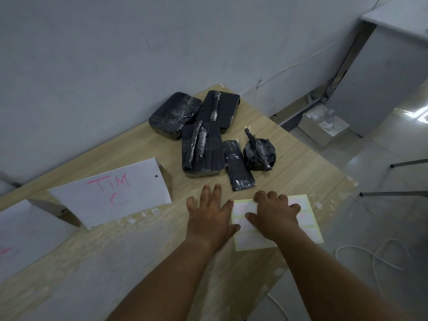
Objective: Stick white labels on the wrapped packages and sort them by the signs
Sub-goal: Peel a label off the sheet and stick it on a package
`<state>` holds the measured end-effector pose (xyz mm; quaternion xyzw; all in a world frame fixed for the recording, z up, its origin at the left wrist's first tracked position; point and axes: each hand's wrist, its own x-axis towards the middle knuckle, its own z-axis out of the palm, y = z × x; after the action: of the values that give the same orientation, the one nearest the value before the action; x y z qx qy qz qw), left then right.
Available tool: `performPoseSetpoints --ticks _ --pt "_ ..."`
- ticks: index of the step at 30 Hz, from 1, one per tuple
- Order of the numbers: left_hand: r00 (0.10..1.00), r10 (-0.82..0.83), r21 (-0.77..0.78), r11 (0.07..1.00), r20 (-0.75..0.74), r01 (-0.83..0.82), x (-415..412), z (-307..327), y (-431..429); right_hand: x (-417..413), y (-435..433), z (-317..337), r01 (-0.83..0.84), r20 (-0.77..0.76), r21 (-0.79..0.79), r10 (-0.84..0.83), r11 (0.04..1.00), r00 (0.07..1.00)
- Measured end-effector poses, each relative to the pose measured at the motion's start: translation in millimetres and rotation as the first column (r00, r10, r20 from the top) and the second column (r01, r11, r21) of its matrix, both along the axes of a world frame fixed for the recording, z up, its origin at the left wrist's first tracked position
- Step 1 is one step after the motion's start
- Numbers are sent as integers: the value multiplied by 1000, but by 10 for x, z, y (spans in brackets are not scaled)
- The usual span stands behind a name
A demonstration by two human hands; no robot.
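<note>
The right hand (273, 216) covers the middle of the label sheet (308, 230). Its curled fingers hide their own tips, so I cannot tell if they pinch a label. The pink writing on the labels is too blurry to read. The sign (27, 232) at the near left is cut off by the left edge, and only a bit of pink shows. Black wrap hides what is inside the packages (202, 149). Both arms run off the bottom edge.
</note>
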<state>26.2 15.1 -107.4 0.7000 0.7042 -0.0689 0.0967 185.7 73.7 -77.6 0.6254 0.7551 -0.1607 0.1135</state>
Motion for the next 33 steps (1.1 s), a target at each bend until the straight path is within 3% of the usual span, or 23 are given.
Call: performPoseSetpoints --ticks 7,12,15,33 --pt "999 28 8 1000 26 -29 -9 25 24 -70 48 7 14 7 -49 -14 999 1000" --pt "999 44 13 999 31 -45 1 44 43 -83 3 -12 -37 -243 74 54 997 968" --pt "998 50 17 999 38 -50 2 53 52 -100 -15 -7 -71 -303 101 99 992 948" --pt "997 64 8 998 43 -65 3 81 30 -145 -77 -108 -101 -334 184 159 978 929"
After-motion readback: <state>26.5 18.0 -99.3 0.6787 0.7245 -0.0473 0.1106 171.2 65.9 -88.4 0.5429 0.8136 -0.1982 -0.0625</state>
